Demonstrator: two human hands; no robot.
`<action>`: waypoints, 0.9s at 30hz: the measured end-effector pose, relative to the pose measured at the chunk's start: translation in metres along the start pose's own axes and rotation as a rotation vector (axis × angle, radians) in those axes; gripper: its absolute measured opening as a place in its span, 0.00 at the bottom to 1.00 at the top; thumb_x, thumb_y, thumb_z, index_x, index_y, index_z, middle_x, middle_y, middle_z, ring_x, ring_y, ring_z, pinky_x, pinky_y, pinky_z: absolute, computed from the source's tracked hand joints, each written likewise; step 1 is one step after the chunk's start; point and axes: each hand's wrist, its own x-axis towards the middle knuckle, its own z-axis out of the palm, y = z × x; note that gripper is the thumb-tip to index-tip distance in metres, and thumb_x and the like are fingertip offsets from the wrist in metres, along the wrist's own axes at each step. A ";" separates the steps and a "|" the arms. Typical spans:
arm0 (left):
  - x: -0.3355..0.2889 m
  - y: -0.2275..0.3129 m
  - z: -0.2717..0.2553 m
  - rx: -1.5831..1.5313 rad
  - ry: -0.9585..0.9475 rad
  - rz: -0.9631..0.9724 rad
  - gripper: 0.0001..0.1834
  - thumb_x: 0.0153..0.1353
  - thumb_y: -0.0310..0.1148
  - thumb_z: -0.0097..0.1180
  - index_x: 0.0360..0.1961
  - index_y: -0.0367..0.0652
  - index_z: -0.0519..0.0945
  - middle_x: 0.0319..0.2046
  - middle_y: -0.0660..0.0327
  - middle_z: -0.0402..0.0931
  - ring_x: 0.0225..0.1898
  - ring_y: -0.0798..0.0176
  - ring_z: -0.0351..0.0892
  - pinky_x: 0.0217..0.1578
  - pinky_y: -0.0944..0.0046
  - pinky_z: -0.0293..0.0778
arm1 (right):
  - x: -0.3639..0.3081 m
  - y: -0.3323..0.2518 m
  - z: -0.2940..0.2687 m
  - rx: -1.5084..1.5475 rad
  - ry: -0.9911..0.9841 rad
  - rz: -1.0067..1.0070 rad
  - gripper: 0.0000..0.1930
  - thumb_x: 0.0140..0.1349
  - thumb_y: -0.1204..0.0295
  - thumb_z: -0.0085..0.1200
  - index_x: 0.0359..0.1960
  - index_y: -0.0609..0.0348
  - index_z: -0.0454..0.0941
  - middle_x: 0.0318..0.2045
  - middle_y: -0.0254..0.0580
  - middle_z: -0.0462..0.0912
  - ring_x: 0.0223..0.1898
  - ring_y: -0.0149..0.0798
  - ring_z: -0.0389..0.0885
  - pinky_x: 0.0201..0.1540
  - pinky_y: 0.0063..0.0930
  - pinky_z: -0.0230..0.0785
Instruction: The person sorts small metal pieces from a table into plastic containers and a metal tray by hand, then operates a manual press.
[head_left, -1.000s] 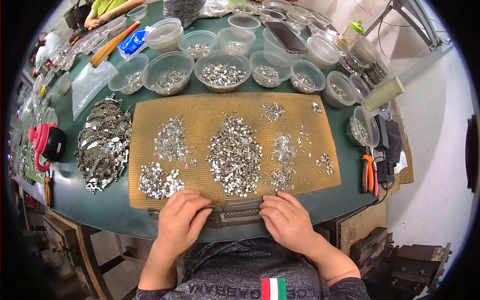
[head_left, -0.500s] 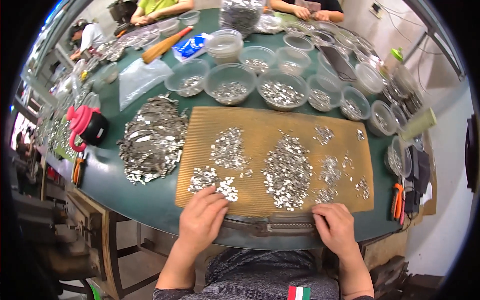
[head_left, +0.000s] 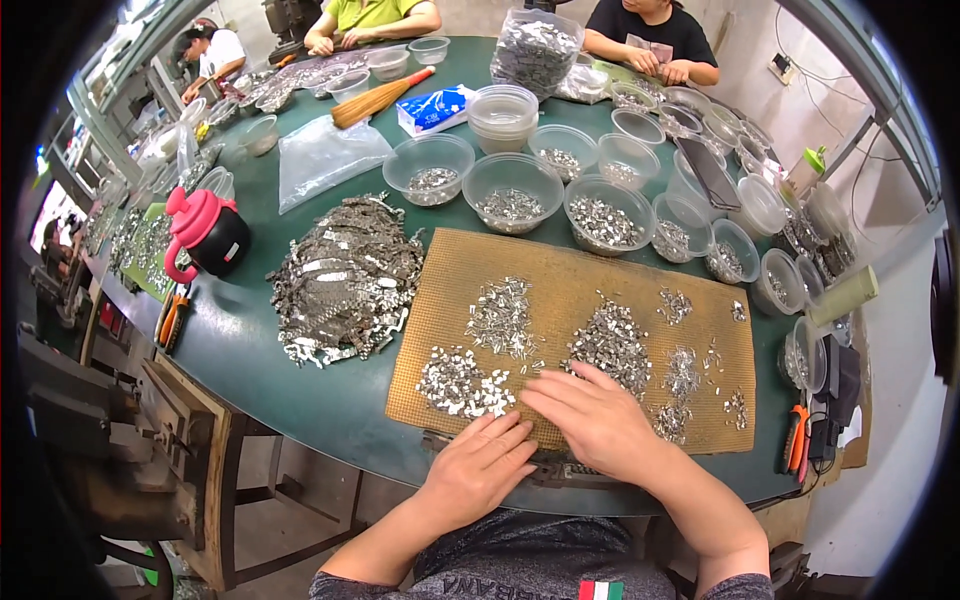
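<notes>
A ridged brown mat (head_left: 450, 270) lies before me with several piles of small silver metal pieces. My left hand (head_left: 480, 465) rests at the mat's front edge, fingers stretched out, below the near-left pile (head_left: 460, 385). Over the mat, my right hand (head_left: 595, 420) reaches leftward with fingers extended, its fingertips close to the left hand's. It partly covers the large middle pile (head_left: 612, 340). A dark narrow metal bar (head_left: 575, 474) runs along the mat's front edge, mostly hidden by my hands. No piece shows in either hand.
Left of the mat lies a heap of linked metal strips (head_left: 345, 280). Clear plastic bowls (head_left: 513, 190) of metal pieces line its far side. A pink-lidded black mug (head_left: 205, 235), pliers (head_left: 797, 440), a brush (head_left: 385, 95) and a phone (head_left: 706, 172) lie around. Co-workers sit across the table.
My right hand has moved left from the bar's right end onto the mat beside my left hand. The view has shifted, so the table sits farther right and lower.
</notes>
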 end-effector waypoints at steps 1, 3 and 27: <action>-0.001 -0.001 0.000 0.000 0.003 -0.001 0.16 0.59 0.31 0.70 0.48 0.39 0.86 0.53 0.53 0.84 0.60 0.50 0.81 0.63 0.47 0.74 | 0.009 0.003 0.009 -0.034 -0.061 -0.037 0.23 0.61 0.78 0.58 0.60 0.56 0.80 0.59 0.42 0.83 0.63 0.46 0.79 0.70 0.48 0.65; -0.003 -0.003 -0.001 -0.029 0.024 0.015 0.17 0.58 0.31 0.71 0.48 0.39 0.86 0.53 0.54 0.84 0.61 0.50 0.81 0.64 0.47 0.74 | 0.020 0.006 0.019 -0.077 -0.121 -0.069 0.25 0.62 0.76 0.56 0.64 0.55 0.78 0.64 0.42 0.80 0.69 0.45 0.74 0.74 0.51 0.60; 0.015 -0.042 -0.043 0.048 0.240 -0.093 0.12 0.56 0.22 0.68 0.43 0.41 0.87 0.36 0.61 0.82 0.38 0.55 0.80 0.38 0.58 0.78 | 0.042 0.020 0.025 0.006 0.010 0.014 0.08 0.62 0.73 0.63 0.42 0.51 0.86 0.36 0.36 0.84 0.38 0.42 0.86 0.37 0.35 0.79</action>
